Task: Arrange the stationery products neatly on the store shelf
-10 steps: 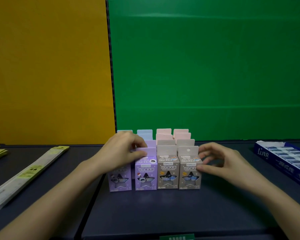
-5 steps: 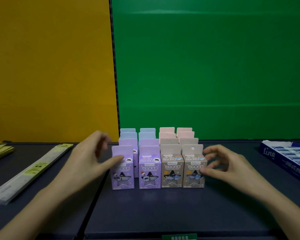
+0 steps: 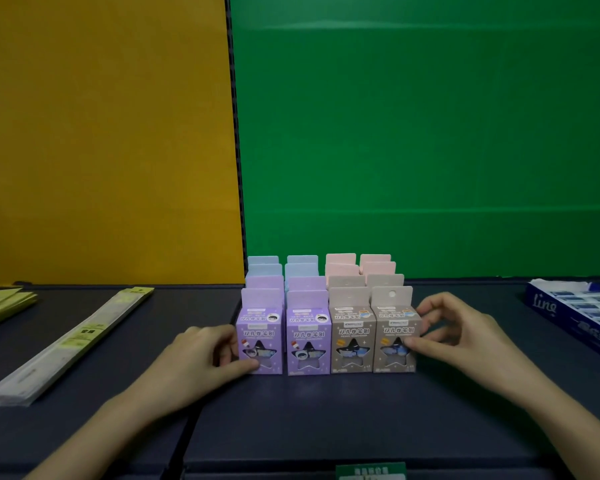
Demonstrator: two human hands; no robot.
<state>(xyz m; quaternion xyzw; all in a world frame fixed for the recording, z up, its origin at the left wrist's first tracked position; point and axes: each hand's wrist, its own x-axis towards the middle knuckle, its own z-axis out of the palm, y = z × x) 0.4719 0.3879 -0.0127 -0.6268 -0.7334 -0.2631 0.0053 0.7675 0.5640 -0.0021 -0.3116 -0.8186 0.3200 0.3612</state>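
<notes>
Reaching forward over the dark shelf, gripping the front-left purple sharpener box with the left hand, thumb across its lower front, and pinching the front-right brown sharpener box with the right hand.

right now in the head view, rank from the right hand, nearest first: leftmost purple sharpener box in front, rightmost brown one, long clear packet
1. Rightmost brown sharpener box, front row, pinched by the right hand.
2. Leftmost purple sharpener box, the front row's other end.
3. Long clear packet, far off to the left.
</notes>
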